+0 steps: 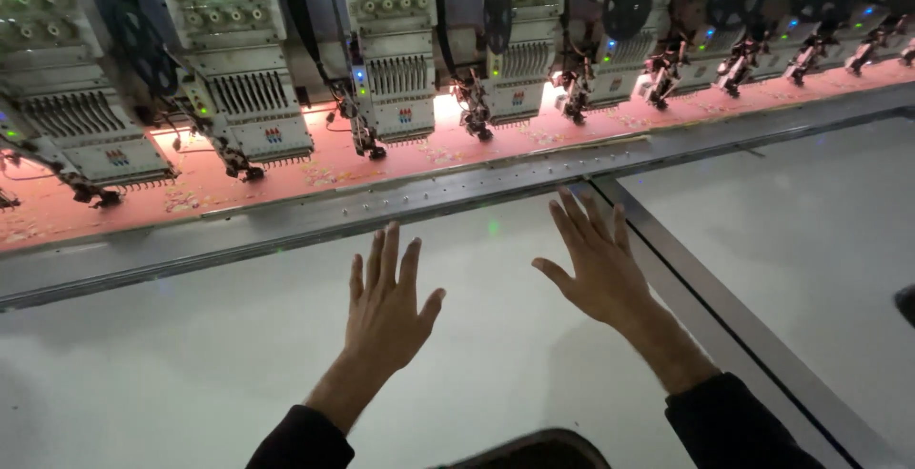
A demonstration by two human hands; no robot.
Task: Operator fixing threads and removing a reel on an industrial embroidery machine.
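Head view: left hand, right hand grip released, over white table; embroidery machines behind.

The worktop looks smooth, pale and slightly glossy. A brushed metal rail runs along it. Pink cloth lies matt under embroidery heads of off-white plastic and metal.

hands on table, fabric strip behind, machine heads above it
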